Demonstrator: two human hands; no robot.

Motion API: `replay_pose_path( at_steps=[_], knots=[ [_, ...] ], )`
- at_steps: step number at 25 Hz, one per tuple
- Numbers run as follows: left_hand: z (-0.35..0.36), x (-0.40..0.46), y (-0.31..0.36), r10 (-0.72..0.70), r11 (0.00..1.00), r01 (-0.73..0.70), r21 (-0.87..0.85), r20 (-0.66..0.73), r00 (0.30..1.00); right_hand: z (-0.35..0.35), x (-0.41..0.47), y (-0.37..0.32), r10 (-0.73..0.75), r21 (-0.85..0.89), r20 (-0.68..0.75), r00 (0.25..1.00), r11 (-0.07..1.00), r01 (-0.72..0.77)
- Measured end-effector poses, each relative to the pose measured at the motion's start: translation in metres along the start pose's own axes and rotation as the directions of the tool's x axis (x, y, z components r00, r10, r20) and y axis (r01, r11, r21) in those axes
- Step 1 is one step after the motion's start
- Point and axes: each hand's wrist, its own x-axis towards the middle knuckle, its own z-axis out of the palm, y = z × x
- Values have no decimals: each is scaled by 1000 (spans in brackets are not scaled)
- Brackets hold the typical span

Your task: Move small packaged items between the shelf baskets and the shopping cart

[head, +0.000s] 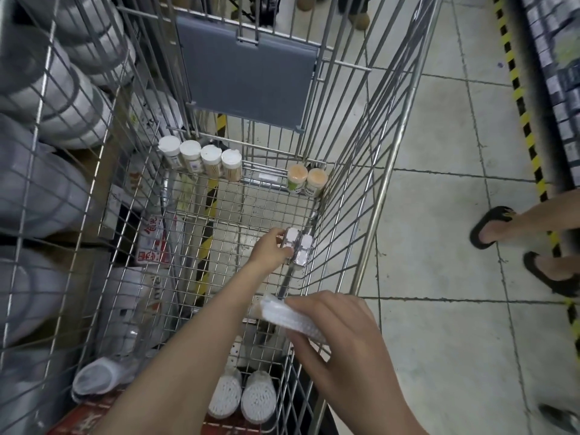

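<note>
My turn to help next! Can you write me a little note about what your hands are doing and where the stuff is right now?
Left hand: down in the cart, holding the silver-wrapped packs on the cart floor by the right wall.
Right hand: holding a white packet over the cart's near end.
Already in the cart: four white-lidded jars and two orange-lidded jars along the far end.
Left: let go of the packs, then deal with the white packet.

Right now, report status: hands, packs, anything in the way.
Left hand gripping small silver packs at cart floor. Right hand holding white packet above cart. Jars at far end, clear of hands.
</note>
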Motion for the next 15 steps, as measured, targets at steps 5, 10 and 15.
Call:
replay_pose_path(
  at_steps=[5,10,15],
  knots=[
    [-13,-15,1,-33,999,33,7,5,999,1,-2,-3,31,-67,38,999,997,-28],
    [-82,-96,-27,-62,998,62,3,-65,996,-1,1,-11,85,-144,79,993,987,-73],
    [-145,-239,-70,-32,982,81,173,-270,962,12,11,-38,222,-126,240,945,972,-196]
  ],
)
